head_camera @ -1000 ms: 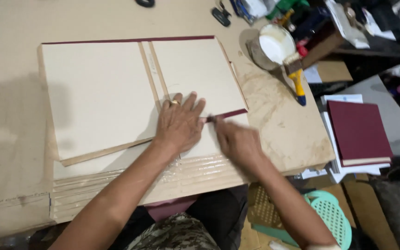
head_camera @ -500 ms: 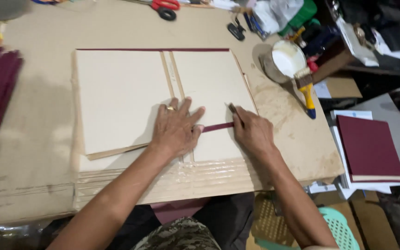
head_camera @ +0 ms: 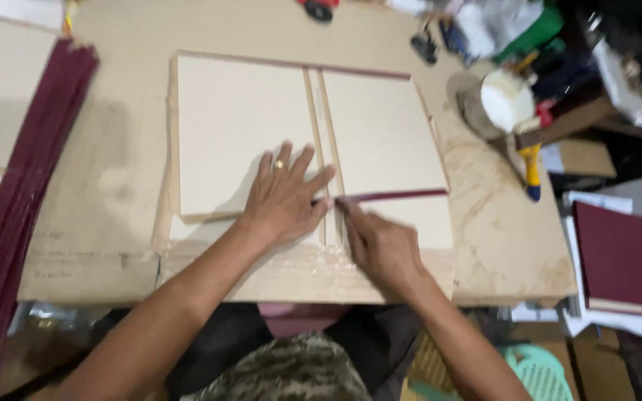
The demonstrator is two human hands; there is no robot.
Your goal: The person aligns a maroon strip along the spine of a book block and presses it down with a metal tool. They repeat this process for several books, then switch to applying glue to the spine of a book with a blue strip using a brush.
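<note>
Left grip: the left hand point(head_camera: 285, 199) is lying flat, fingers spread apart, pressing on the left board point(head_camera: 243, 134) close to the spine strip point(head_camera: 319, 148); it is clamping nothing. A ring is showing on one finger.
Right grip: the right hand point(head_camera: 380, 245) is resting low on the right board point(head_camera: 380, 137), fingers drawn together, the fingertips touching the near end of the maroon strip point(head_camera: 395, 196); whether it is pinching the strip I cannot tell.
Cover: the two pale boards and the narrow spine strip between them are lying side by side in the middle of the counter point(head_camera: 113, 215), with a thin maroon edge showing along their far side.
Maroon strip: it is running across the near part of the right board, from the spine gap towards the board's right edge.
Left edge: a stack of maroon sheets point(head_camera: 24, 178) is lying along the counter's left side, well apart from the hands.
Right edge: a white cup point(head_camera: 507, 100) and a yellow-handled tool point(head_camera: 533, 167) are sitting near the far right corner.
Off the counter: a maroon book point(head_camera: 622, 256) is lying on white papers to the right, and a green basket point(head_camera: 540, 371) is standing below near the person's right arm.
Far edge: scissors point(head_camera: 425, 48) and blurred clutter are lying there.
</note>
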